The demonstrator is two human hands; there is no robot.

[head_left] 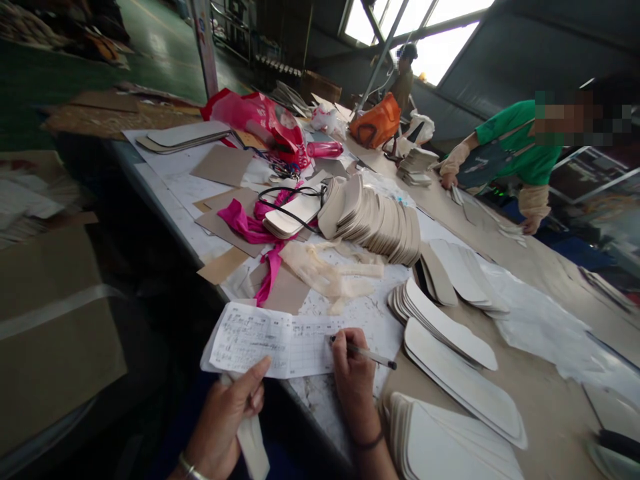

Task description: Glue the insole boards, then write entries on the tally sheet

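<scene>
A small notebook (253, 341) lies open at the table's near edge, its left page full of handwriting and its right page a mostly blank printed grid. My left hand (233, 413) grips the notebook's lower left part, thumb on the page. A pale strip (253, 445) hangs below that hand; whether the fingers hold it is hidden. In my right hand (354, 373) is a dark-tipped pen (373, 355), its writing end over the right page. To the right of this hand lie stacks of long, rounded white insole-like pieces (463, 377).
A long row of similar pieces (375, 223) stands on edge beyond the notebook. Around it are pink cloth (245, 223), a black cord (287, 190), a red bag (260, 123) and an orange bag (377, 123). A co-worker in green (520, 143) handles pieces across the table; another person stands farther back.
</scene>
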